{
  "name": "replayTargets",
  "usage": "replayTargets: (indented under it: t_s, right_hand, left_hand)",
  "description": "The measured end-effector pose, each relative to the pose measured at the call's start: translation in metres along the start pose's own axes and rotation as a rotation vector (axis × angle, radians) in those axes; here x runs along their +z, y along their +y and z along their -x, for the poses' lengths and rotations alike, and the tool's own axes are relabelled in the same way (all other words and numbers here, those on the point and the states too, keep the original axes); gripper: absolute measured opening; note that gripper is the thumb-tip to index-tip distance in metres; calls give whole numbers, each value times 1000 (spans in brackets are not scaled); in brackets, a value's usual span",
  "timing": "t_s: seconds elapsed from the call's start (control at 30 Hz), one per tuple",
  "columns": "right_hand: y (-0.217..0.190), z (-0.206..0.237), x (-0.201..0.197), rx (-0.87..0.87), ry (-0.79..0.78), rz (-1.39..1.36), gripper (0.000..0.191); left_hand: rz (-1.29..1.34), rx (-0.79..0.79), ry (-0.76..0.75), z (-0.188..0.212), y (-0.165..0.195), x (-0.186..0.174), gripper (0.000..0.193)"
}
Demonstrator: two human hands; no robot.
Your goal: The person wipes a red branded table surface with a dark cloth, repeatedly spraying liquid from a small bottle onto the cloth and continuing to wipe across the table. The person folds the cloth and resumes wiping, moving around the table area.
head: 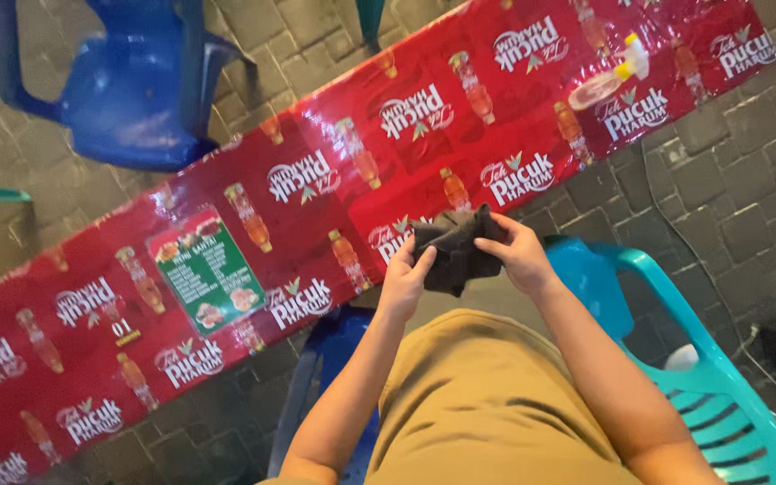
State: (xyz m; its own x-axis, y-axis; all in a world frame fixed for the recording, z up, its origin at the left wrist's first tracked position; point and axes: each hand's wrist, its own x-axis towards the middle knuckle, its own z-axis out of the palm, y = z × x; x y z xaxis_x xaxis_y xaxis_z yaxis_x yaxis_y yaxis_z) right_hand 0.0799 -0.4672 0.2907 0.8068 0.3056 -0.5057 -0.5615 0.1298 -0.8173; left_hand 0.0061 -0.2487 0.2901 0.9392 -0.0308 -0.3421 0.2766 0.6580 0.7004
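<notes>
Dark cloth, black or charcoal, bunched and folded, held up between both hands just over the near edge of the worktop; whether it touches the surface cannot be told. Left hand closed on the cloth's left side, thumb over the top fold, fingers curled beneath; right hand closed on the right side, fingers wrapped over the upper edge, thumb pressing the fabric inward; both hands pinching the same piece, close together, cloth hanging a little below them. Both forearms bare; mustard-tan shirt fills the nearest part of the view.

Beside the right arm: turquoise plastic chair, slatted seat, armrest curving up toward the worktop edge; a small white object lies on its seat, kind not discernible. Under the left forearm: blue plastic chair, mostly hidden, pushed against the worktop.

Worktop runs diagonally from lower left to upper right; long and narrow; covered in glossy red printed sheeting showing repeated bottle pictures and white lettering. On it, left of the hands and well apart: green laminated menu card, lying flat, small food pictures at its corners. At the far right end: spray bottle lying on its side, clear body, yellow and white trigger head.

Beyond the worktop: second blue plastic chair with armrests, seat glossy; grey paving-block floor all around; edge of a green chair at far left, barely in view.
</notes>
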Motion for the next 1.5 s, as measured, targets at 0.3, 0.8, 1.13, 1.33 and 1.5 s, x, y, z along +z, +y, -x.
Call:
replayTargets:
  t_s: [0.3, 0.8, 1.13, 1.33, 1.5]
  right_hand:
    - [-40, 37, -20, -10, -107, -568, 31]
    - [-82, 23, -54, 117, -133, -401, 40]
    - [-96, -26, -96, 151, -207, -565, 46]
    - [-57, -36, -127, 341, -103, -553, 26]
    - [-85, -11, -147, 203, -166, -545, 31]
  left_hand:
    - [-8, 82, -123, -6, 27, 25, 28]
    - [-67, -90, 83, -35, 9, 70, 28]
    - [187, -219, 304, -93, -20, 115, 24]
    - [208, -311, 379, -92, -57, 113, 27]
    - [119, -59, 142, -77, -47, 107, 22]
